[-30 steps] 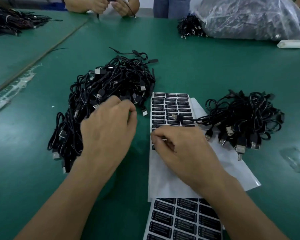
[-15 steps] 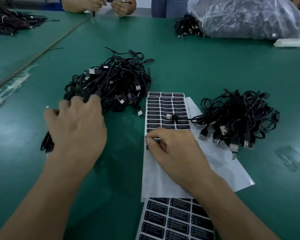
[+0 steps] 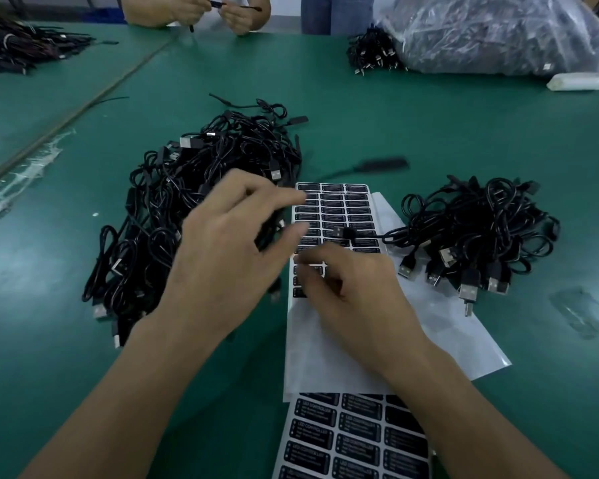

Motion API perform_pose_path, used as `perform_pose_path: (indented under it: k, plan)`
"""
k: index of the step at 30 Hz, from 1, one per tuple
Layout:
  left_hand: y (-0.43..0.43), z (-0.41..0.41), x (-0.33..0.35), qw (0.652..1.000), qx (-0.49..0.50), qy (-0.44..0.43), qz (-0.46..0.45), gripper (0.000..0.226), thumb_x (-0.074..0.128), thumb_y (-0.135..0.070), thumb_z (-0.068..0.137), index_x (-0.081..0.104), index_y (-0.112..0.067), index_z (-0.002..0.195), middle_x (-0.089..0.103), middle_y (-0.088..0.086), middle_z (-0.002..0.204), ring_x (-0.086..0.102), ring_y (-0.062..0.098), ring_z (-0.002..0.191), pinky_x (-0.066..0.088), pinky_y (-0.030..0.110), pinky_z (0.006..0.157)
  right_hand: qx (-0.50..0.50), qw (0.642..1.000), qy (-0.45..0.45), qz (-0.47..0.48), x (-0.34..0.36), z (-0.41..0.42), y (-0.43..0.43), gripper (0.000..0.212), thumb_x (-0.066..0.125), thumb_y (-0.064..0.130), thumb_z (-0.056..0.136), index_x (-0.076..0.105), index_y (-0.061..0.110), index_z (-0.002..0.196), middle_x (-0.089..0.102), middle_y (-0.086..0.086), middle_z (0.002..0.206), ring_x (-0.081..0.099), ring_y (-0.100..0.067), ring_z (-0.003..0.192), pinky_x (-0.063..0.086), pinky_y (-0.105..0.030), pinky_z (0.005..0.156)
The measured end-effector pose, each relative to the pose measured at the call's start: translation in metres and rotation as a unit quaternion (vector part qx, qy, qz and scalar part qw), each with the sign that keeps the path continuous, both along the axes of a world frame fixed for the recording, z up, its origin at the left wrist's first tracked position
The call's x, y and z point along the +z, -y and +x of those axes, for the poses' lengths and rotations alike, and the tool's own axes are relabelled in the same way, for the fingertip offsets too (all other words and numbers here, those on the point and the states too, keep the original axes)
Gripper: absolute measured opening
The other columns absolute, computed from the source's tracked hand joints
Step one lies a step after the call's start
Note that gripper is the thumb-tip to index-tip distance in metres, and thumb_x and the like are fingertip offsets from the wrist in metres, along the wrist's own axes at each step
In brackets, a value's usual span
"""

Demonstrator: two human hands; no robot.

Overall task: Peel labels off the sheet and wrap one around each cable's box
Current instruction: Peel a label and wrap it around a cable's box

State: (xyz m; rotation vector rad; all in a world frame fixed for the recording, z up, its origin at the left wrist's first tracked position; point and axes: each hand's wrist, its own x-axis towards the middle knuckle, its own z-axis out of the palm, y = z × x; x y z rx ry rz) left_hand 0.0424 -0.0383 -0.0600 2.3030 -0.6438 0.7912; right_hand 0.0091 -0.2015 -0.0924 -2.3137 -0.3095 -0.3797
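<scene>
Green table (image 3: 464, 140) has free surface past the label sheet (image 3: 343, 209), which sits between 2 near cable heaps, left pile (image 3: 194, 216) and right pile (image 3: 474, 233). Since 0.5 s ago my left hand (image 3: 229, 250) swung from the left pile's outer side to the sheet's left edge. It's blurred, so I can't tell its grip. 1 blurred cable box (image 3: 381, 164) now shows beyond the sheet. My right hand (image 3: 357, 299) pinches 1 label (image 3: 310, 270). 2 sheets total, second sheet (image 3: 353, 440) nearest me.

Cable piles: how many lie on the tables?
4 piles: one by the left hand, one right of the label sheet, one beside the plastic bag, one far left. The bag may hide more.
</scene>
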Motion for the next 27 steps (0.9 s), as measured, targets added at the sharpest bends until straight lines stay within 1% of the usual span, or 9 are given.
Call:
perform_pose_path:
  k: [3,5,7,10,14,16,18,22,27]
  plan:
    - [0.009,-0.006,-0.002,0.984,-0.094,-0.109,-0.104,0.033,0.077,-0.024,0.082,0.072,-0.029,0.114,0.065,-0.015,0.098,0.063,0.007,0.084,0.048,0.012,0.073,-0.009,0.997,0.001,0.072,0.002,0.002,0.003,0.011,0.061,0.028,0.087,0.061,0.037,0.094,0.053,0.014,0.058,0.048,-0.007,0.05,0.035,-0.015,0.048]
    - [0.011,-0.007,-0.004,0.962,-0.101,-0.191,-0.167,0.038,0.072,-0.018,0.079,0.068,-0.038,0.111,0.065,-0.016,0.091,0.064,0.011,0.078,0.047,0.013,0.065,-0.01,0.989,-0.028,0.148,0.004,0.002,0.004,0.028,0.064,0.029,0.082,0.064,0.029,0.11,0.055,0.006,0.062,0.048,-0.005,0.053,0.037,-0.016,0.05]
    - [0.01,-0.006,-0.005,0.953,-0.073,-0.221,-0.193,0.041,0.064,-0.015,0.075,0.065,-0.037,0.109,0.064,-0.017,0.086,0.06,0.007,0.071,0.043,0.011,0.061,-0.012,0.969,-0.063,0.238,0.006,0.002,0.004,0.042,0.067,0.028,0.079,0.061,0.029,0.121,0.057,0.008,0.066,0.05,-0.001,0.058,0.043,-0.017,0.055]
    - [0.003,-0.004,-0.003,0.958,-0.022,-0.223,-0.178,0.037,0.057,-0.018,0.072,0.067,-0.042,0.098,0.061,-0.019,0.08,0.053,0.002,0.065,0.042,0.011,0.058,-0.016,0.932,-0.081,0.353,0.01,0.002,0.007,0.049,0.071,0.029,0.079,0.06,0.029,0.126,0.063,0.009,0.077,0.059,-0.005,0.072,0.054,-0.025,0.064]
    - [0.0,-0.005,-0.001,0.976,0.05,-0.203,-0.064,0.033,0.052,-0.025,0.076,0.076,-0.038,0.095,0.061,-0.014,0.081,0.058,0.007,0.072,0.055,0.039,0.068,-0.031,0.901,-0.06,0.427,0.017,0.001,0.014,0.017,0.069,0.025,0.091,0.071,0.025,0.107,0.063,0.003,0.074,0.055,-0.005,0.06,0.041,-0.011,0.05]
    - [0.001,-0.006,0.002,0.977,0.083,-0.192,-0.033,0.03,0.052,-0.026,0.079,0.075,-0.038,0.094,0.058,-0.017,0.083,0.057,0.005,0.072,0.053,0.036,0.064,-0.045,0.898,-0.059,0.434,0.017,0.002,0.016,0.009,0.067,0.013,0.094,0.073,0.019,0.097,0.065,0.001,0.071,0.057,-0.007,0.059,0.04,-0.01,0.048]
    - [0.0,-0.007,0.004,0.976,0.114,-0.184,0.008,0.023,0.057,-0.024,0.084,0.074,-0.038,0.092,0.059,-0.017,0.085,0.057,0.006,0.074,0.05,0.031,0.065,-0.057,0.906,-0.062,0.414,0.018,0.002,0.016,0.014,0.065,0.006,0.093,0.073,0.018,0.093,0.068,0.002,0.069,0.061,-0.007,0.06,0.043,-0.013,0.048]
    - [0.001,-0.008,0.005,0.971,0.149,-0.154,0.105,0.022,0.058,-0.031,0.087,0.076,-0.028,0.099,0.068,-0.01,0.103,0.062,0.02,0.099,0.041,0.04,0.091,-0.058,0.926,-0.06,0.367,0.017,0.003,0.015,0.022,0.063,0.004,0.095,0.069,0.026,0.095,0.073,0.004,0.08,0.068,-0.005,0.07,0.049,-0.016,0.056]
    - [0.012,-0.012,0.003,0.983,0.057,-0.107,0.137,0.038,0.047,-0.045,0.096,0.073,-0.023,0.113,0.073,-0.007,0.103,0.064,0.02,0.097,0.039,0.036,0.089,-0.019,0.954,-0.039,0.298,0.017,0.004,0.016,0.027,0.061,0.002,0.096,0.069,0.027,0.095,0.073,0.004,0.088,0.069,-0.014,0.087,0.054,-0.023,0.078]
